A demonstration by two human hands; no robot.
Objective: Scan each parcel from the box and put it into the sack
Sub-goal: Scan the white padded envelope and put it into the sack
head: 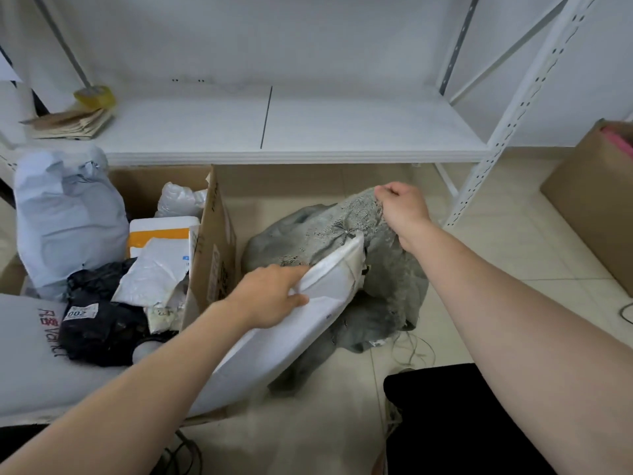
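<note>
Head view: the white parcel [274, 341] looks like a soft, light, slick poly mailer, so gripping its top edge like the left hand [270, 296] does seems right. It's just right of the box [212, 255], with its far corner nosing into the grey sack [387, 279]. The right hand [402, 207] pinches the sack's floppy rim up, and I'd guess the mouth could fold shut, plus the box wall crowds the left side.

the bare left arm reaches in from the lower left, left hand [274, 296] palm down, fingers and thumb curled over the edge of a flat white plastic parcel [281, 344]. the bare right arm stretches farther ahead, right hand [404, 207] fisted, pinching the rim of a grey woven sack [325, 228].
</note>
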